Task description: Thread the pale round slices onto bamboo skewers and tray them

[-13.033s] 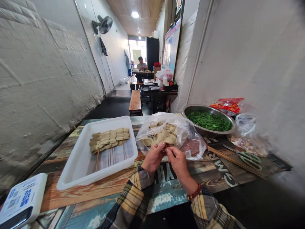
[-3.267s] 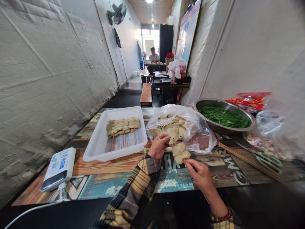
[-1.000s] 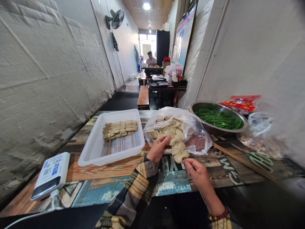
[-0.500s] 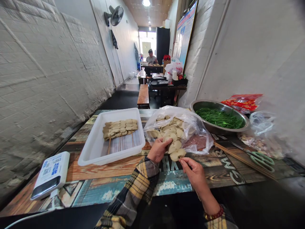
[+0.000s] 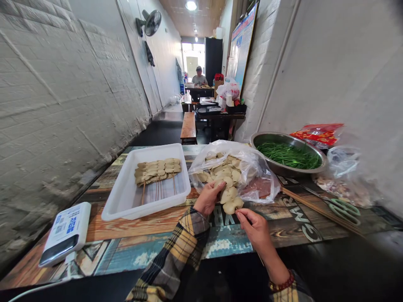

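Note:
My right hand [image 5: 256,228] pinches a thin bamboo skewer with three pale round slices [image 5: 230,198] threaded on it. My left hand [image 5: 208,198] is closed on the top slice, at the mouth of a clear plastic bag [image 5: 252,167] holding several more slices. To the left, a white plastic tray [image 5: 116,201] holds several finished skewers [image 5: 157,170] laid side by side.
A steel bowl of green stems [image 5: 288,155] stands at the back right with red and clear bags behind it. Loose bamboo skewers [image 5: 315,207] and green-handled scissors [image 5: 344,208] lie on the right. A white device [image 5: 63,233] sits front left. A person sits far down the corridor.
The slices on the skewer have been pushed closer together, and my right hand has moved up toward the bag. My left hand stays on the top slice.

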